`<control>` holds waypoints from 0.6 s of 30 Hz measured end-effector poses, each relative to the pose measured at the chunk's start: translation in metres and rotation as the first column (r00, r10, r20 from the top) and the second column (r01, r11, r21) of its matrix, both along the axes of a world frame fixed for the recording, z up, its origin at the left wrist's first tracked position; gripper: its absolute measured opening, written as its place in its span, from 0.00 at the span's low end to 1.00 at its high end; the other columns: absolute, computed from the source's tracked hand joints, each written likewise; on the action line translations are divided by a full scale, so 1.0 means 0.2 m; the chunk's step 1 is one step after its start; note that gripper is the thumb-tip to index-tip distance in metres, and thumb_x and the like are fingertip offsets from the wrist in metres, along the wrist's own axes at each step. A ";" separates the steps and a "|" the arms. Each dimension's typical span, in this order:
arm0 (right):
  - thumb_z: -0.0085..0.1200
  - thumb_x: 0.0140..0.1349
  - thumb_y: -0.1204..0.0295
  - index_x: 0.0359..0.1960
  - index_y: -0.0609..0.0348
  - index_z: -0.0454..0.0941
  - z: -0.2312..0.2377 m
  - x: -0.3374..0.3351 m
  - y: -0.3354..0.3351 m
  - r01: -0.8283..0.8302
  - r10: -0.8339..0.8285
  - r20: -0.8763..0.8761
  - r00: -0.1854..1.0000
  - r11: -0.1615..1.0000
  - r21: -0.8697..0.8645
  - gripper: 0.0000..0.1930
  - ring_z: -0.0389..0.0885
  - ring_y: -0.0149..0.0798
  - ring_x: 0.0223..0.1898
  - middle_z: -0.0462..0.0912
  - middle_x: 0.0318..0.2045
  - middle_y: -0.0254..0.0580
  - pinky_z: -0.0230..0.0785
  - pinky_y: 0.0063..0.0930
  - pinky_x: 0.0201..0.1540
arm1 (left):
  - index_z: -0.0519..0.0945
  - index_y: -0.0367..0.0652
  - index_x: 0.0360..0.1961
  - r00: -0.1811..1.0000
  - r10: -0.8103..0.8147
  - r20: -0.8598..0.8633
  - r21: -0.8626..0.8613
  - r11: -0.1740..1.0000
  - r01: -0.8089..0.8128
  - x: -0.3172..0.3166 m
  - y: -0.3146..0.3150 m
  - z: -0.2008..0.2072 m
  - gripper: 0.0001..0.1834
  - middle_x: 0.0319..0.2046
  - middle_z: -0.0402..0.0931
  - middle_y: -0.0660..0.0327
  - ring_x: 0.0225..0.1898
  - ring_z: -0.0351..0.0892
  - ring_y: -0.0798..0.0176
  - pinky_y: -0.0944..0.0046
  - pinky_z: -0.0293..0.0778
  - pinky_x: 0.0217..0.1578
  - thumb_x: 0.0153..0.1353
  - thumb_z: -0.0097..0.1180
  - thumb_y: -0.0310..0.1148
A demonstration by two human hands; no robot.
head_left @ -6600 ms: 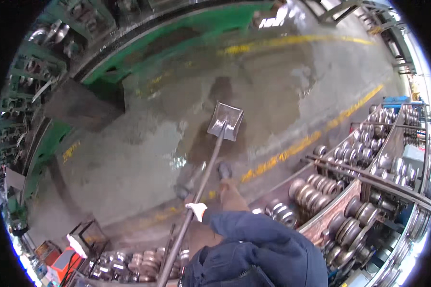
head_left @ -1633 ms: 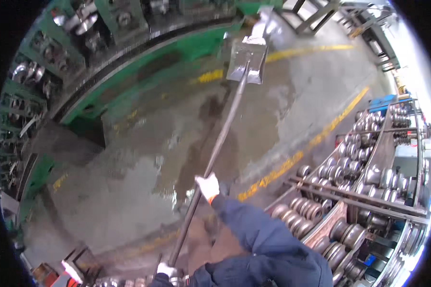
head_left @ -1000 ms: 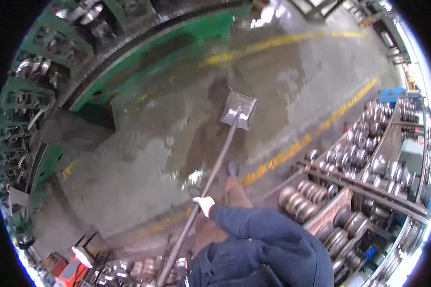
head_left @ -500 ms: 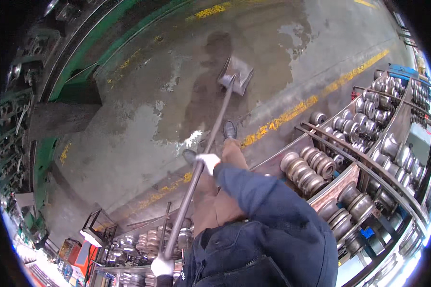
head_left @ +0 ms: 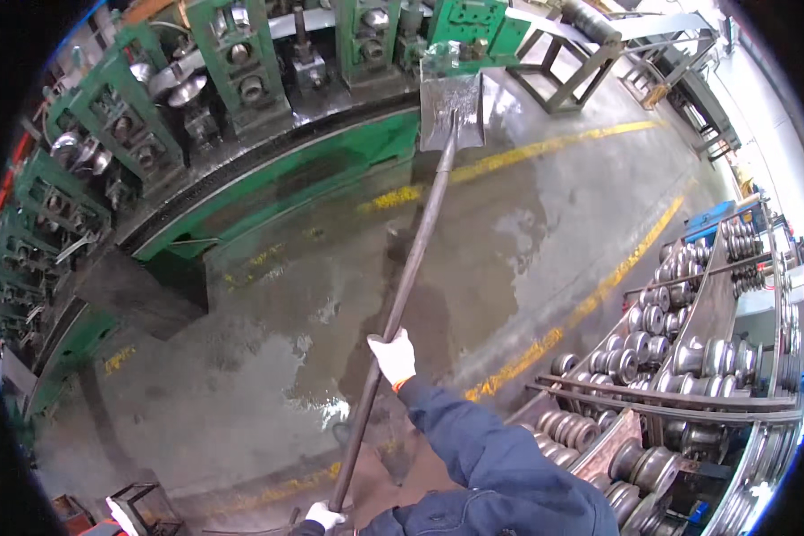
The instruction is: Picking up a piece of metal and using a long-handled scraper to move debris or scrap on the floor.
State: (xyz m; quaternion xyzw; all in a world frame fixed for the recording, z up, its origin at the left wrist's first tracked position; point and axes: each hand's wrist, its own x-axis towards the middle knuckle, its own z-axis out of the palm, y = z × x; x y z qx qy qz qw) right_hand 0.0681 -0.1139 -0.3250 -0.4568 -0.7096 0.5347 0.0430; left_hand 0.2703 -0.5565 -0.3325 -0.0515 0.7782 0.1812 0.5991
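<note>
Metal rollers (head_left: pixel 713 359) in rack compartments (head_left: pixel 707 286), white-gloved fingers (head_left: pixel 386 347) around a shovel (head_left: pixel 415 252)

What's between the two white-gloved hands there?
In the head view, only a stretch of the dark shovel handle lies between them, slanting from the left hand near the lower edge up to the right hand.

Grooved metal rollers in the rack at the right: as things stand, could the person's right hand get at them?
Probably not without letting go: the right hand grips the shovel handle, apart from the rollers, though the nearer ones look uncovered from above.
</note>
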 end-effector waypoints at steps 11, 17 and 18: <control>0.67 0.55 0.66 0.45 0.69 0.76 -0.40 0.65 -0.79 0.156 -0.037 0.182 0.983 0.698 -0.699 0.21 0.81 0.38 0.30 0.82 0.29 0.44 0.75 0.34 0.33 | 0.85 0.42 0.44 0.997 -0.010 -0.078 -0.239 0.971 -0.009 0.20 -0.43 1.20 0.28 0.36 0.85 0.49 0.39 0.85 0.48 0.52 0.78 0.38 0.51 0.67 0.54; 0.67 0.56 0.68 0.33 0.65 0.83 -0.43 1.12 -1.45 0.269 0.201 0.362 0.910 0.378 -0.886 0.11 0.79 0.38 0.33 0.81 0.30 0.42 0.74 0.35 0.38 | 0.84 0.42 0.43 0.954 -0.298 0.041 -0.769 0.600 0.220 0.29 -0.63 1.83 0.30 0.34 0.83 0.43 0.40 0.84 0.39 0.47 0.79 0.42 0.41 0.69 0.51; 0.66 0.56 0.67 0.34 0.65 0.84 -0.51 1.22 -1.57 0.336 0.109 0.358 0.927 0.180 -0.925 0.12 0.80 0.39 0.33 0.82 0.31 0.43 0.75 0.36 0.38 | 0.85 0.42 0.43 0.940 -0.333 0.069 -0.788 0.559 0.256 0.25 -0.58 1.91 0.29 0.34 0.84 0.43 0.40 0.84 0.39 0.47 0.79 0.42 0.42 0.68 0.51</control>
